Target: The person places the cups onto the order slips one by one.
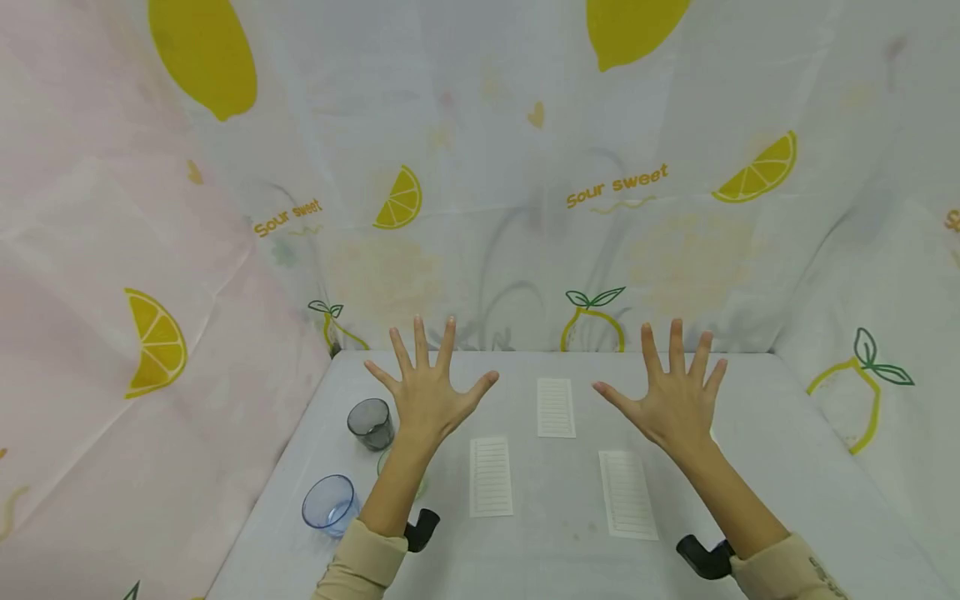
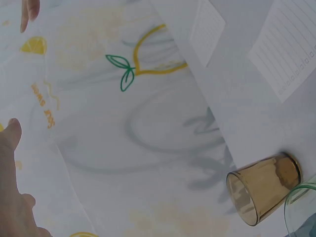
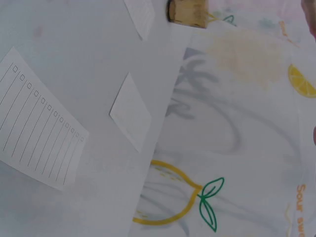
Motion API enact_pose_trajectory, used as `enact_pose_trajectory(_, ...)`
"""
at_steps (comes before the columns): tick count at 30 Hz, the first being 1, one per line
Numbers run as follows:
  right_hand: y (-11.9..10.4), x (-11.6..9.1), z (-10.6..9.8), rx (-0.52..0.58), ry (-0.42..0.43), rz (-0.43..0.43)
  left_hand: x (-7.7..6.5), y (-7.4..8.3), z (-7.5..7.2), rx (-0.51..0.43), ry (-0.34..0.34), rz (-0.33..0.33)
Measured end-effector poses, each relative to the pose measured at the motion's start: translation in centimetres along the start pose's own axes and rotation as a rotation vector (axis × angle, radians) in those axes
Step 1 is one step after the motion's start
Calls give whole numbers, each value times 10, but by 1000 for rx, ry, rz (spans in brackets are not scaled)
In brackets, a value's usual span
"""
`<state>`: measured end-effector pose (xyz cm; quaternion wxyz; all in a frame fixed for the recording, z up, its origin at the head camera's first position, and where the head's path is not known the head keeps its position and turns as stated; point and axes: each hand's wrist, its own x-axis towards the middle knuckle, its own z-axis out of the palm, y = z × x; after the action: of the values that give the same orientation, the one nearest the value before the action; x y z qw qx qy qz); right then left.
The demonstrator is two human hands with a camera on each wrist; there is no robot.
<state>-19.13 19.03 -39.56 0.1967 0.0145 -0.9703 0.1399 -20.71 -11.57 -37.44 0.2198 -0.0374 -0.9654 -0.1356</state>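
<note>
Both hands are raised over the white table with fingers spread wide and nothing held. My left hand [image 1: 431, 400] is near a dark tinted glass [image 1: 371, 423], which looks amber in the left wrist view. Beside it, a green-rimmed glass [image 2: 302, 210] is partly hidden behind the left forearm in the head view. A clear blue glass [image 1: 328, 504] stands nearer the left front. My right hand [image 1: 677, 406] hovers right of the lined paper sheets: one at the back [image 1: 556, 408], one at the left [image 1: 491, 477], one at the right [image 1: 628, 495].
A white cloth with lemon prints [image 1: 487, 167] hangs behind the table [image 1: 547, 558] and at both sides. Black curved pieces sit at the left wrist [image 1: 422, 531] and right wrist [image 1: 705, 557]. A small white edge shows behind the right wrist.
</note>
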Motion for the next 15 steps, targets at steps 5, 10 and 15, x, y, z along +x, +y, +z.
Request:
enact_pose_trajectory(5, 0, -2, 2, 12, -6, -1, -1, -1, 1, 1, -11, -4)
enact_pose_trajectory(10, 2, -4, 6, 32, -17, -3, -3, -2, 1, 8, -39, -15)
enact_pose_trajectory(15, 3, -5, 13, 96, -20, -30, -7, -4, 1, 25, -57, -39)
